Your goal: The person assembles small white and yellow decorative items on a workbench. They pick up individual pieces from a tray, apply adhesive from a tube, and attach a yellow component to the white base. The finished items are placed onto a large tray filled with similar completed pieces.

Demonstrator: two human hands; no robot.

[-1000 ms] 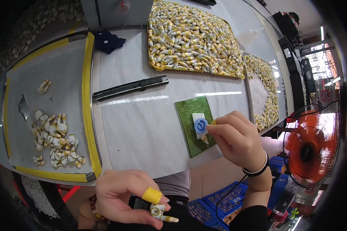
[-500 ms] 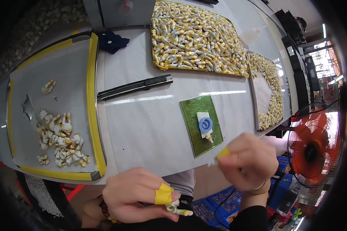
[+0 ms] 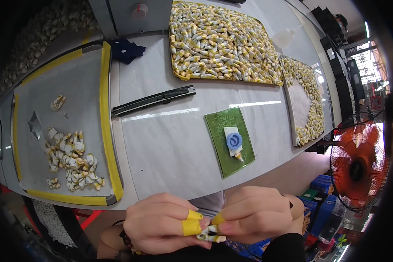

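Note:
Low at the front, my left hand [image 3: 161,222] grips a small white-and-yellow moulded piece [image 3: 210,238] between thumb and fingers. Yellow tape wraps fingers of this hand. My right hand [image 3: 257,216] meets it from the right, thumb and forefinger pinched at the piece's upper end, and its forefinger also wears yellow tape. Whether the right fingers grip this piece or a separate bit is hidden. Beyond the hands lies a green mat [image 3: 222,162], bearing a blue ring-shaped item [image 3: 234,141] on a white pad, with a small white-and-yellow tip sticking out.
On the left, a yellow-taped tray [image 3: 107,96] holds a pile of similar pieces [image 3: 72,159]. A black utility knife [image 3: 155,100] lies mid-table. Full trays of small pieces [image 3: 225,43] [image 3: 312,100] stand at the back and right. An orange fan [image 3: 358,161] is far right.
My right hand has moved left and down from beside the green mat, with something small and white in its fingers, to meet my left hand. The view has shifted slightly.

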